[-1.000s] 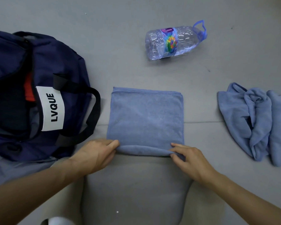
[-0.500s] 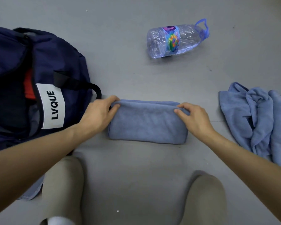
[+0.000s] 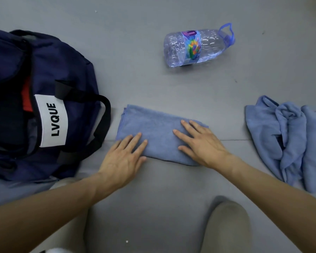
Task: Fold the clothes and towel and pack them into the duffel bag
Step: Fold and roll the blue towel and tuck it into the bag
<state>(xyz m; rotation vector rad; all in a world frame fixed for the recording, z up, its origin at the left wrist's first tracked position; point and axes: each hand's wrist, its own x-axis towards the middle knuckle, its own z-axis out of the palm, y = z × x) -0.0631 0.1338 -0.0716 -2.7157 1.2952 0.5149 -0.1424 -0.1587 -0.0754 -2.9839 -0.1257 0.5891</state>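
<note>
A blue towel lies folded into a narrow rectangle on the grey floor in front of me. My left hand rests flat on its near left corner, fingers spread. My right hand lies flat on its right half, fingers spread. Neither hand grips anything. A navy duffel bag with a white "LVQUE" label sits open at the left, something red and dark showing inside. A second blue cloth lies crumpled at the right.
A large clear plastic water bottle lies on its side beyond the towel. My knees show at the bottom of the view. A grey cloth peeks out from under the bag's near edge.
The towel's near edge was lifted and folded over to the far side, halving it. Both hands then let go and now press flat on top of the folded towel.
</note>
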